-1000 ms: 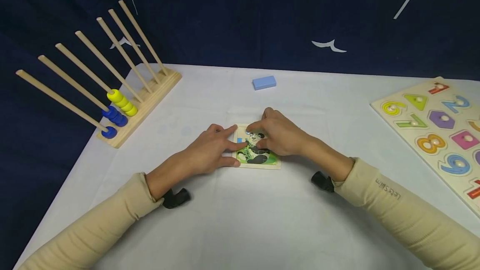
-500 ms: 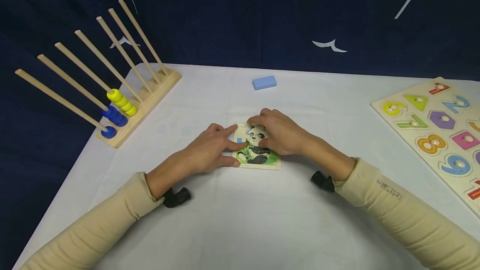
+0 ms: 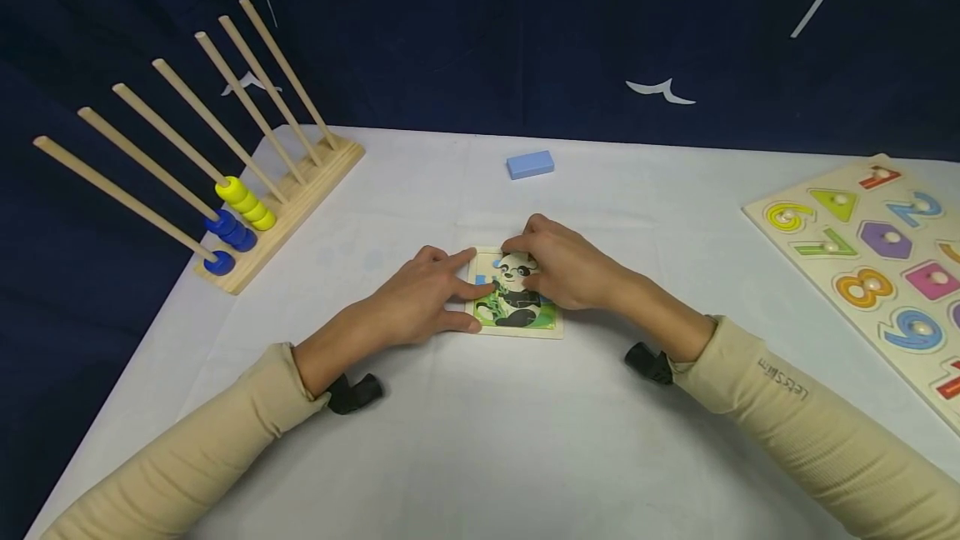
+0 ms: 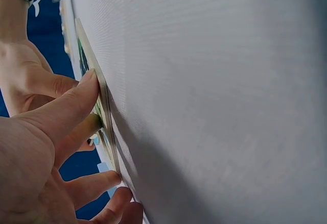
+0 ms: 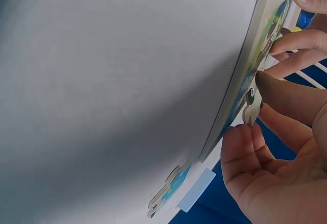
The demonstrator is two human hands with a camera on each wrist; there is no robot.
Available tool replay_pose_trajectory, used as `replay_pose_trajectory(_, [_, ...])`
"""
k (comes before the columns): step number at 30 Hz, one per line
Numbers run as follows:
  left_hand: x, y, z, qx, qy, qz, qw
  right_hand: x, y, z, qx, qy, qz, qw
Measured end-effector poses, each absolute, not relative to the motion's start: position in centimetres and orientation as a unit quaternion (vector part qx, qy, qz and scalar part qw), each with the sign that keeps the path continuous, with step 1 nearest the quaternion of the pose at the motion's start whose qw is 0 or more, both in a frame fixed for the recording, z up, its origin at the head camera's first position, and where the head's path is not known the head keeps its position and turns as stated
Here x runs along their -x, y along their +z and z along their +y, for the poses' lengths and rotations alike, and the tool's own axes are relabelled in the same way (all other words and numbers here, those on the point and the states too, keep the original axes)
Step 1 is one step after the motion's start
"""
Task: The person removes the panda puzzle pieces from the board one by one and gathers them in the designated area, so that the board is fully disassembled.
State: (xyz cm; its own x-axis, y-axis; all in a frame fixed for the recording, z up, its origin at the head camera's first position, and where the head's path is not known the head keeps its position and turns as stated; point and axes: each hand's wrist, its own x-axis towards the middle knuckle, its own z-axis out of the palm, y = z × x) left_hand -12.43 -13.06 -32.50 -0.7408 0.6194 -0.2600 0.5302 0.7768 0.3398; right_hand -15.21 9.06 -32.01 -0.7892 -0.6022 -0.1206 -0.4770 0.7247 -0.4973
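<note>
A small wooden panda jigsaw puzzle (image 3: 517,332) lies flat on the white table in the head view. My left hand (image 3: 420,298) rests at its left side, thumb and fingertips spread and touching the frame and the picture. My right hand (image 3: 573,265) is over the upper right part. In the right wrist view, its thumb and fingers pinch the puzzle piece (image 5: 251,106) with the panda's head, which tilts up from the board. A loose puzzle piece (image 5: 171,185) with blue on it lies on the table beyond the board; the head view does not show it.
A blue block (image 3: 530,164) lies behind the puzzle. At the left stands a wooden peg abacus (image 3: 300,207) with blue and yellow beads. A board of knobbed numbers and shapes (image 3: 810,261) lies at the right. A dark curtain (image 3: 450,40) hangs behind the table.
My right hand's fingers have shifted slightly over the top of the puzzle, and more of the panda's head shows than a second ago. The left hand stays in place.
</note>
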Motion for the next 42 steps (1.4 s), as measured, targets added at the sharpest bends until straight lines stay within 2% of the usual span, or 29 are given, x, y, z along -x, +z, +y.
replay_pose_trajectory(8, [12.44, -32.58, -13.06, -0.314, 0.123, 0.925, 0.177, 15.29, -32.24, 9.20, 0.310, -0.233, 0.911, 0.138])
replay_pose_trajectory(18, [12.42, -32.76, -13.15, -0.315, 0.129, 0.924, 0.176, 15.36, -32.30, 9.29, 0.286, -0.254, 0.910, 0.159])
replay_pose_trajectory(34, [12.45, -32.79, -13.30, -0.312, 0.134, 0.925, 0.171, 15.73, -32.34, 9.14, 0.303, -0.241, 0.912, 0.138])
replay_pose_trajectory(42, [12.44, -32.87, -13.29, -0.318, 0.134, 0.923, 0.169, 15.73, -32.26, 9.33, 0.270, -0.278, 0.912, 0.137])
